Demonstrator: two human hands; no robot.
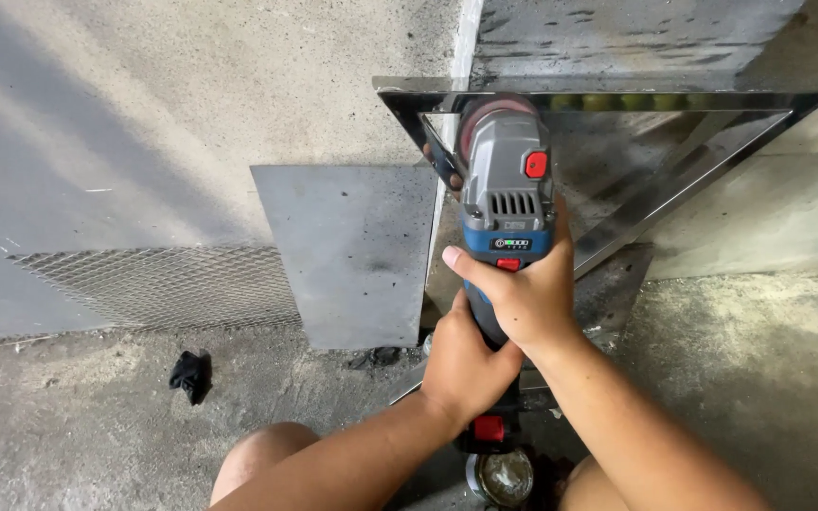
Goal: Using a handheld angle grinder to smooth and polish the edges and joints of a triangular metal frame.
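Rough grey concrete floor (97,426) runs up to a concrete wall (144,95), with a sheet of expanded metal mesh (153,284) and a flat grey steel plate (357,251) leaning against it. A polished triangular steel frame (693,170) stands against the wall, its top edge level and its slanted side falling toward the floor. Bare floor lies open on both sides. The blue and grey cordless angle grinder (506,203) points away from the person, long axis running from the knees up to the frame's upper left corner, disc at the frame's corner. The right hand (527,293) is wrapped around the body behind the head; the left hand (461,364) grips the rear handle. A black rag (191,374) lies well to the left
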